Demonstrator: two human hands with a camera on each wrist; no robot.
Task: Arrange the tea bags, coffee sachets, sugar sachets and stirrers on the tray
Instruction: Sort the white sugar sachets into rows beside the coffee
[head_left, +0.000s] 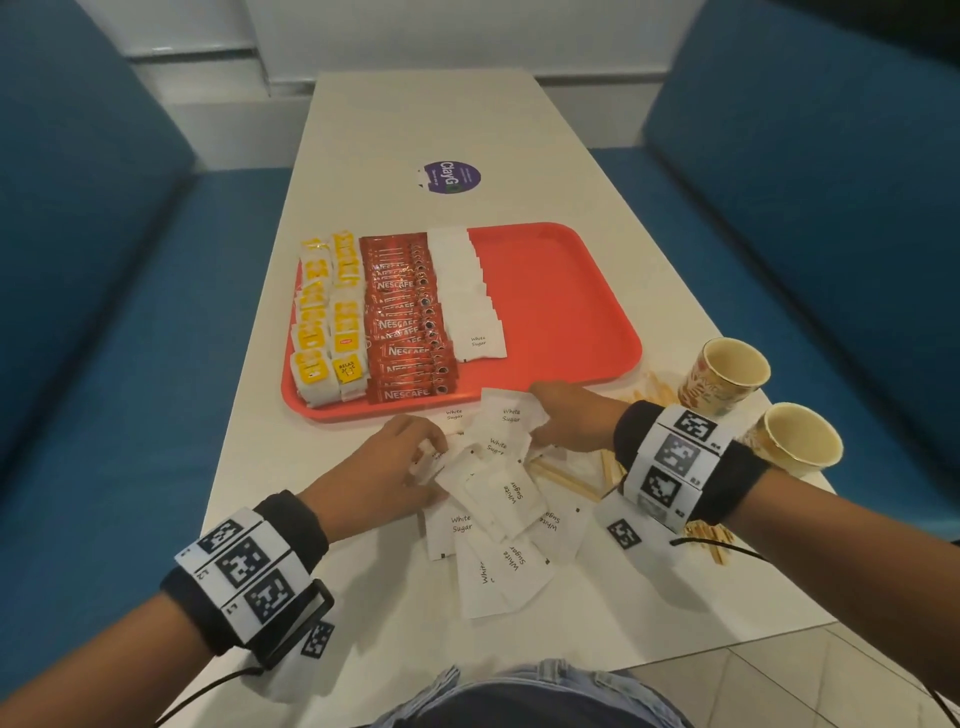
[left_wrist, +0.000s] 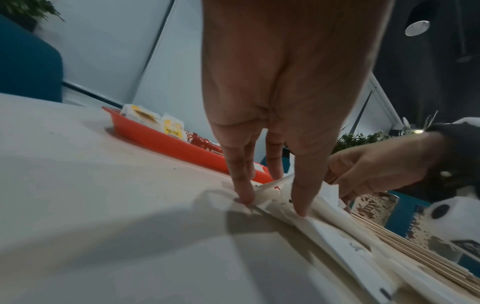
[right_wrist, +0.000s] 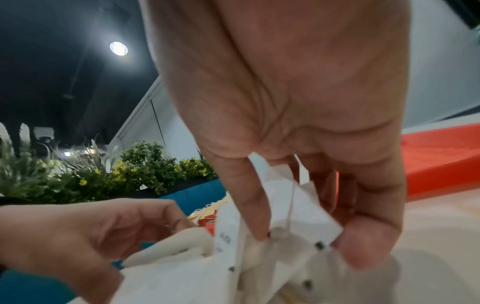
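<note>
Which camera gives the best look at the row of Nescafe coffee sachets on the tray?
The head view: the whole row of coffee sachets lies unobstructed on the red tray. The left wrist view catches only a red sliver behind the fingers; the right wrist view shows a blurred scrap.

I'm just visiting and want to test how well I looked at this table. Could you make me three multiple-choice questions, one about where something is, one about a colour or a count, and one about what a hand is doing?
1. Where do the wooden stirrers lie?
A. On the tray
B. On the table, partly under the loose sugar sachets
C. Inside a cup

2. How many paper cups stand by the tray?
A. Two
B. Four
C. None

3. What is the right hand doing?
A. Resting flat on the tray
B. Holding a cup
C. Pinching white sugar sachets

Answers: B, the sticks show on the table under and beside the sachet pile; A, two cups stand to the right; C, thumb and fingers close on the sachets in the right wrist view.
</note>
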